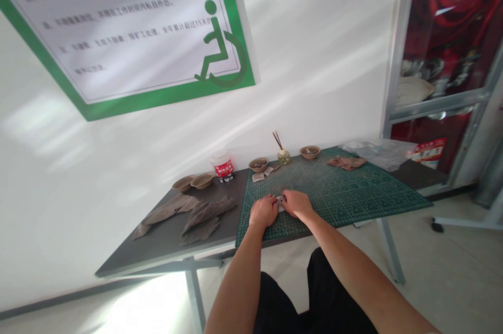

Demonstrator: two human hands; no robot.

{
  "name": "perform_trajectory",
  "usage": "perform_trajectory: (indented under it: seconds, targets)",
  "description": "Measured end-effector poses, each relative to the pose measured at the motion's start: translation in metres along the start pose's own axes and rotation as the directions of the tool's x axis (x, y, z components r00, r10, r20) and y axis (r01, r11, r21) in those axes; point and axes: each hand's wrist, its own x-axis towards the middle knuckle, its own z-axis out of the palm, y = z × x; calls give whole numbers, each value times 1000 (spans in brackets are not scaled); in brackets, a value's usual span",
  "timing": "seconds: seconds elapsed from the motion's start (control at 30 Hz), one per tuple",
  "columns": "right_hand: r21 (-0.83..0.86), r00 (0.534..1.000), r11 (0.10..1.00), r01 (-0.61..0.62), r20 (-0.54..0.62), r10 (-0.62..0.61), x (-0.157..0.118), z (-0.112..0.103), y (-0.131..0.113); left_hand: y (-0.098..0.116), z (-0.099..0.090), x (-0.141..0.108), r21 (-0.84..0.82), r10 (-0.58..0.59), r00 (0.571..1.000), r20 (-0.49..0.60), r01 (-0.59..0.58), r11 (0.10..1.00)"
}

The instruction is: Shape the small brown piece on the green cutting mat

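On the green cutting mat (338, 187), both of my hands come together over a small flat white piece (280, 204). My left hand (264, 211) has its fingers curled at the left side of the piece. From the right, my right hand (297, 203) pinches it with fingertips close to the left hand's. My fingers cover much of the piece, so its kind and what lies on it are unclear. A little beyond the hands lie pale square pieces (258, 178), beside a small bowl (258, 165) with brownish bits in it.
Grey-brown cloths (204, 216) and two shallow bowls (202, 181) occupy the left tabletop, near a red-labelled jar (223, 167). Along the back stand a reed diffuser (283, 156) and another bowl (310, 152). A crumpled cloth (346, 162) and clear plastic bag (383, 152) lie far right.
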Motion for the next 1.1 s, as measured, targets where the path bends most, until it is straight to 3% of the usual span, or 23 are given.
perform_trajectory:
  seconds: [0.87, 1.1]
  targets:
    - [12, 999, 999, 46, 26, -46, -1, -1, 0, -4, 4, 1, 0, 40, 999, -29, -40, 999]
    - [-4, 1000, 1000, 18, -20, -18, 1, 5, 2, -3, 4, 1, 3, 13, 1000, -17, -13, 1000]
